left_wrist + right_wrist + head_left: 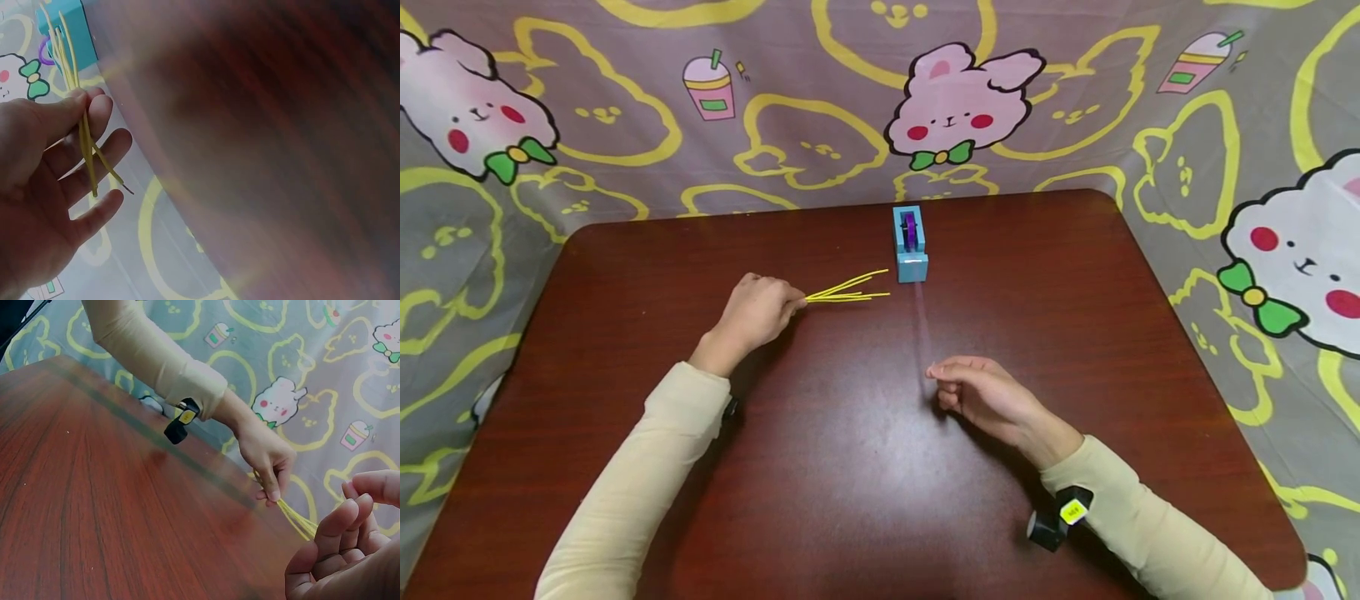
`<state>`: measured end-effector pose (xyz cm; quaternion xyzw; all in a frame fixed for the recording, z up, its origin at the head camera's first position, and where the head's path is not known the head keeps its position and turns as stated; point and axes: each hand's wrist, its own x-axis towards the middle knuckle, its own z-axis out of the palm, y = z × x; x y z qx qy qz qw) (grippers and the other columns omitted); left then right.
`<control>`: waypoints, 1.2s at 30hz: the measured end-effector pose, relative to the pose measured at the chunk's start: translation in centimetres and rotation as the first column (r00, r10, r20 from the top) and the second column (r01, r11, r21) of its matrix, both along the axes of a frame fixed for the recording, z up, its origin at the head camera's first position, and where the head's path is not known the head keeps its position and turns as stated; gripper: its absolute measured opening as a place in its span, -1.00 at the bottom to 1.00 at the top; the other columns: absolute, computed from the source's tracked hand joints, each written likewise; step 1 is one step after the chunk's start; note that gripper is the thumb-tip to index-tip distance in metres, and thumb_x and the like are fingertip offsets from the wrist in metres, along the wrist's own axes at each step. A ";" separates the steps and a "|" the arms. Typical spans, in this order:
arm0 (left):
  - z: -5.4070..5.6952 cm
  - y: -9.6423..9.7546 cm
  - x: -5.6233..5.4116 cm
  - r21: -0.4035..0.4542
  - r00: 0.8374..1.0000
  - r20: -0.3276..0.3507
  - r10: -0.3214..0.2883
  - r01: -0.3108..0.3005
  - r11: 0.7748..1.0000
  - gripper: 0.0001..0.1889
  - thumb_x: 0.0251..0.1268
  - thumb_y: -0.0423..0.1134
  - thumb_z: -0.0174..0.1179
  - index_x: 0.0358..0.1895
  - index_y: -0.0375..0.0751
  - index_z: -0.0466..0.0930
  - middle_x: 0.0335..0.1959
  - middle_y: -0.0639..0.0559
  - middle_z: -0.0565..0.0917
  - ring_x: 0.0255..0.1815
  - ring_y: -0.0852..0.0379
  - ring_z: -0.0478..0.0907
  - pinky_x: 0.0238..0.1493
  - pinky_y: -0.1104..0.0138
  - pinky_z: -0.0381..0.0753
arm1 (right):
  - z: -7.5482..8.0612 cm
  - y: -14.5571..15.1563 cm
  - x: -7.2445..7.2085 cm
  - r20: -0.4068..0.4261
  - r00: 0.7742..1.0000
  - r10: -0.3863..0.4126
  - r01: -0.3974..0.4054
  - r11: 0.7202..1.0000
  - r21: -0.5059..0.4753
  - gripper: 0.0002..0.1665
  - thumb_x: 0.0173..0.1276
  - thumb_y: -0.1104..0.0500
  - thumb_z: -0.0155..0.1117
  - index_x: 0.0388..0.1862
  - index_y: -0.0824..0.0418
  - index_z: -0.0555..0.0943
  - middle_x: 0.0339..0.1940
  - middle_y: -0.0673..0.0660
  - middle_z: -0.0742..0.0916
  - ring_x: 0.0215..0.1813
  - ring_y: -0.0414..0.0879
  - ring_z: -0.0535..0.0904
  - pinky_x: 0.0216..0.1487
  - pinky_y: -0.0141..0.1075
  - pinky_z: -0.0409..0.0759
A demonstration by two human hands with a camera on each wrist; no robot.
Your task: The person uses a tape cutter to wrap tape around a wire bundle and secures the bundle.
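My left hand (757,310) pinches a small bunch of yellow wires (842,295) between thumb and forefinger. In the head view the wires fan out to the right; in the left wrist view their other ends (94,172) hang past the fingers, one with a dark bare tip. A light blue tape dispenser (912,268) with a purple reel stands at the table's far side. A strip of clear tape (922,325) stretches from it to my right hand (988,396), whose thumb and forefinger pinch its end. The wires lie left of the tape, apart from it.
The dark red-brown wooden table (850,500) carries the dispenser near its back edge. A patterned cloth (820,142) with rabbits and yellow outlines hangs around the back and sides. Each wrist wears a small black camera (1047,531).
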<state>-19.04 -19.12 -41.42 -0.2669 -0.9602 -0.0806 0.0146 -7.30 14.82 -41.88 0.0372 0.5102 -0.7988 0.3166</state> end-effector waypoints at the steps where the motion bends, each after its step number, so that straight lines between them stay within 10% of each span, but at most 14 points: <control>1: 0.0 0.1 0.1 -0.002 1.000 0.002 -0.005 0.005 1.000 -0.78 0.47 -0.22 0.21 -0.40 -0.13 0.73 -0.38 -0.03 0.76 -0.27 -0.08 0.70 0.08 -0.12 0.44 | 0.1 0.0 0.0 -0.001 1.000 0.001 -0.001 1.000 0.001 -0.71 0.50 0.32 0.11 -0.37 0.16 0.73 -0.55 -0.01 0.47 -0.47 -0.14 0.38 -0.26 -0.31 0.37; 8: -0.1 1.3 1.0 0.015 0.999 0.028 -0.029 0.029 0.999 -0.81 0.45 -0.21 0.24 -0.09 -0.19 0.80 -0.18 -0.06 0.78 -0.12 -0.06 0.71 0.13 -0.08 0.44 | 0.2 0.1 -0.1 -0.009 1.000 0.012 -0.012 1.000 0.008 -0.69 0.51 0.30 0.10 -0.39 0.13 0.72 -0.56 -0.02 0.45 -0.47 -0.15 0.37 -0.26 -0.32 0.35; 36: 0.2 9.9 3.8 0.059 0.972 -0.057 -0.226 0.230 0.971 -0.85 0.42 -0.25 0.25 -0.31 -0.06 0.80 -0.39 0.09 0.74 -0.27 0.10 0.68 -0.01 0.03 0.49 | 0.2 0.3 0.0 -0.017 1.000 -0.018 0.018 1.000 -0.018 -0.71 0.52 0.33 0.08 -0.34 0.19 0.71 -0.55 -0.01 0.46 -0.48 -0.14 0.36 -0.28 -0.31 0.36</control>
